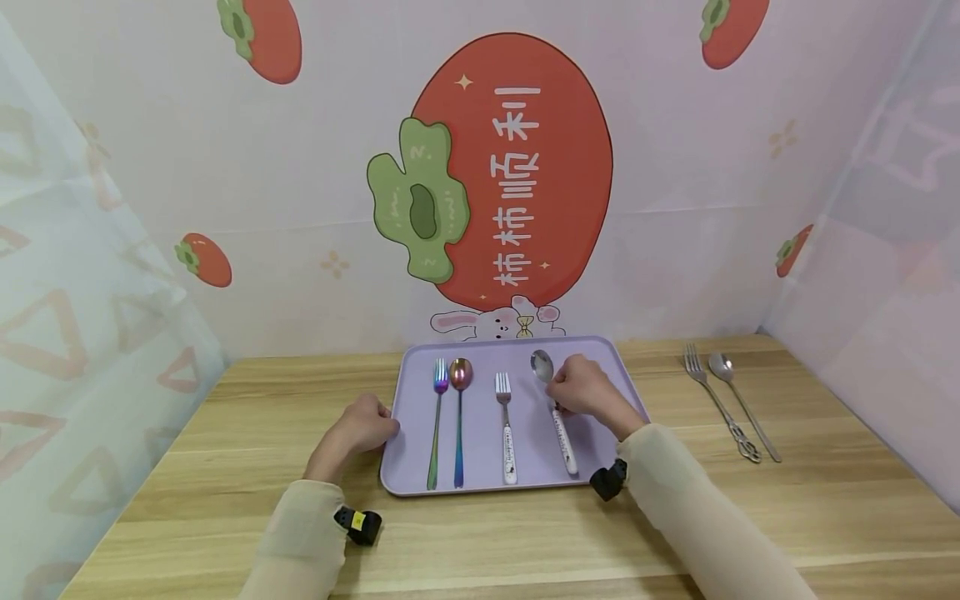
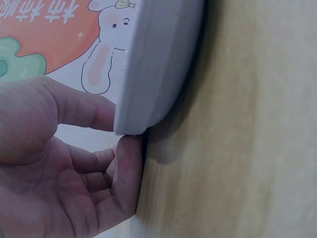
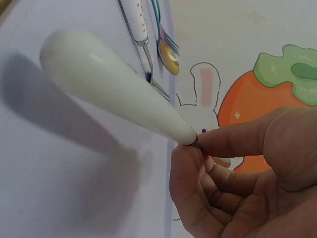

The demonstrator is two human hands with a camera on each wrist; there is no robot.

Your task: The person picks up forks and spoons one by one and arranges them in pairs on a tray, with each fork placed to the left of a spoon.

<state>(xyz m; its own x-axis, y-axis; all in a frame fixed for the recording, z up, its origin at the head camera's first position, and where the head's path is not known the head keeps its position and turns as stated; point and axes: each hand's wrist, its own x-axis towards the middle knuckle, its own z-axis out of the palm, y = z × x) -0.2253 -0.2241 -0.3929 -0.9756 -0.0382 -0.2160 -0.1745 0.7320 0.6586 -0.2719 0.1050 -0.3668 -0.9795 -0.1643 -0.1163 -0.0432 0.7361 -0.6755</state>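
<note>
- Head view: lilac tray [image 1: 483, 433] lies on wood-grain desk [image 1: 487, 550], long side along the printed backdrop [image 1: 675, 275].
- On tray, L to R: rainbow fork [image 1: 437, 425] & rainbow spoon [image 1: 460, 423], side by side; white-handled fork [image 1: 507, 433] near the mid.; white-handled spoon [image 1: 562, 437] in R part, bowl twd backdrop, handle end twd near edge, a bit slanted.
- R hand [image 1: 585, 386] reaches in over tray's R side, fingers at that spoon's neck, just below bowl.
- L hand [image 1: 365, 425] at tray's L edge, fingertips on the rim.
- On desk, R of tray & apart from it: silver fork [image 1: 716, 401] w/ ornate handle end, plus plain silver spoon [image 1: 750, 414], nearly parallel, close tog.
- Beige sleeves on both arms, black wrist cams [image 1: 360, 525] below the cuffs.
- L wrist view: L hand's thumb & index clamped on tray rim, one each side; other fingers curled in. Desk fills R half, backdrop rabbit & persimmon show behind.
- R wrist view: R hand's thumb & index tips tog., clamped on thin end of the white handle; thick end points twd cam. Handle casts shadow on tray. Wh.-handled fork & rainbow pair partly visible beyond. Can't tell here re: spoon's bowl, hidden.
</note>
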